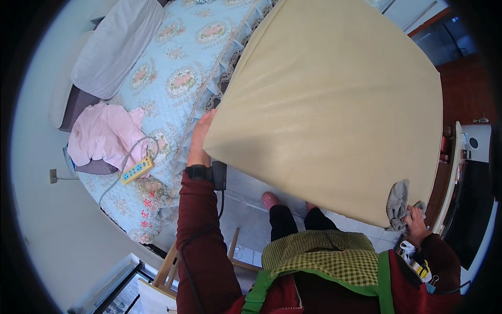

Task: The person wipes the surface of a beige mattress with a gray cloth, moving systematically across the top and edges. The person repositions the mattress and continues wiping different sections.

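A large panel with a smooth beige cover spreads out before me, its near corners at my two hands. My left hand lies against its left edge by the corner; the thumb is hidden, so I cannot tell whether it grips. In my right hand is a crumpled grey cloth, held at the near right corner and partly draped over the beige surface. Below the left hand, a black wrist strap with a black box and cable sits on my wrist.
Left is a sofa with a blue floral quilted cover, bearing a pink cloth, a yellow power strip and a pale cushion. A wooden chair frame stands lower left. At right is a black television screen.
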Action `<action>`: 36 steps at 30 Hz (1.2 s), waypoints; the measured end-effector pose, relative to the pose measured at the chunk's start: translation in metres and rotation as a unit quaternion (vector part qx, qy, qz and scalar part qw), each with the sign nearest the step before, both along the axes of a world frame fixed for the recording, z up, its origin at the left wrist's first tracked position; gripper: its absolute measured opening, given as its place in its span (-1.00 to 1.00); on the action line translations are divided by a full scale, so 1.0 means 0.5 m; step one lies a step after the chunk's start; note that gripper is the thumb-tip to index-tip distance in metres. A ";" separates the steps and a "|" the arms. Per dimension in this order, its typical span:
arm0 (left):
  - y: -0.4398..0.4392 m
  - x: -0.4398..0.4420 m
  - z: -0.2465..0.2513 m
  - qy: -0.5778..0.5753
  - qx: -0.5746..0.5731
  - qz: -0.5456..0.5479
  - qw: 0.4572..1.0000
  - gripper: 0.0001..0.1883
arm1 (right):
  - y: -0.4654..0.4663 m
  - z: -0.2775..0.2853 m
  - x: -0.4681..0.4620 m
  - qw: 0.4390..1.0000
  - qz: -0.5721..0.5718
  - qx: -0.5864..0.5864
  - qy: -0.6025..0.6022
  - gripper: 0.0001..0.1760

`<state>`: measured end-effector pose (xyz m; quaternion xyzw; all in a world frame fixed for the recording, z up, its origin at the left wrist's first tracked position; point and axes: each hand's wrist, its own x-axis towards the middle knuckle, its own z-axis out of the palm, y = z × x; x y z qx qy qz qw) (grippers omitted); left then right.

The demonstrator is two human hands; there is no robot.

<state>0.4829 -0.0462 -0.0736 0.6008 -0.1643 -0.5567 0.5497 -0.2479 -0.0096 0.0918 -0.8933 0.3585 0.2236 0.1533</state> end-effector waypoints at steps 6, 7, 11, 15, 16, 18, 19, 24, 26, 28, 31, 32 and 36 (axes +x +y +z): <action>0.043 -0.022 0.013 -0.022 -0.010 0.003 1.000 -0.65 | -0.005 0.061 0.077 0.994 -0.073 0.069 0.050 -0.26; 0.054 -0.032 0.020 0.019 -0.021 0.040 0.999 -0.64 | -0.007 0.082 0.107 0.986 -0.109 0.108 0.062 -0.27; 0.096 -0.060 0.069 -0.109 0.073 0.218 0.967 -0.60 | -0.031 0.171 0.267 0.970 -0.176 0.121 -0.114 -0.32; 0.097 -0.087 0.100 -0.319 -0.108 0.072 0.939 -0.55 | -0.136 0.172 0.496 0.932 -0.063 0.053 -0.352 -0.25; 0.088 -0.089 0.098 -0.414 -0.033 0.048 0.909 -0.59 | -0.163 0.161 0.565 0.923 -0.010 0.048 -0.382 -0.24; 0.079 -0.087 0.080 -0.565 0.019 0.004 0.825 -0.62 | -0.196 0.126 0.708 0.912 0.053 0.063 -0.402 -0.26; 0.077 -0.087 0.063 -0.626 0.031 -0.024 0.778 -0.63 | -0.200 0.092 0.790 0.894 0.063 0.056 -0.440 -0.28; 0.089 -0.073 -0.014 -0.249 -0.161 0.135 0.945 -0.67 | -0.120 -0.062 1.053 0.888 0.053 -0.039 -0.454 -0.54; 0.096 -0.063 -0.018 -0.223 -0.162 0.141 0.951 -0.67 | -0.101 -0.099 1.061 0.891 0.043 -0.102 -0.439 -0.62; 0.096 -0.052 -0.009 -0.166 -0.143 0.138 0.966 -0.67 | -0.094 -0.117 1.022 0.900 0.032 -0.119 -0.419 -0.67; 0.088 -0.041 0.023 -0.438 -0.017 0.124 0.890 -0.62 | -0.081 -0.113 0.899 0.898 -0.001 -0.075 -0.434 -0.68; 0.085 -0.039 0.033 -0.454 0.013 0.101 0.885 -0.60 | -0.071 -0.108 0.846 0.910 -0.014 -0.079 -0.408 -0.66; 0.079 -0.054 0.066 -0.401 0.033 0.106 0.909 -0.58 | -0.023 -0.090 0.563 0.934 -0.114 -0.080 -0.330 -0.44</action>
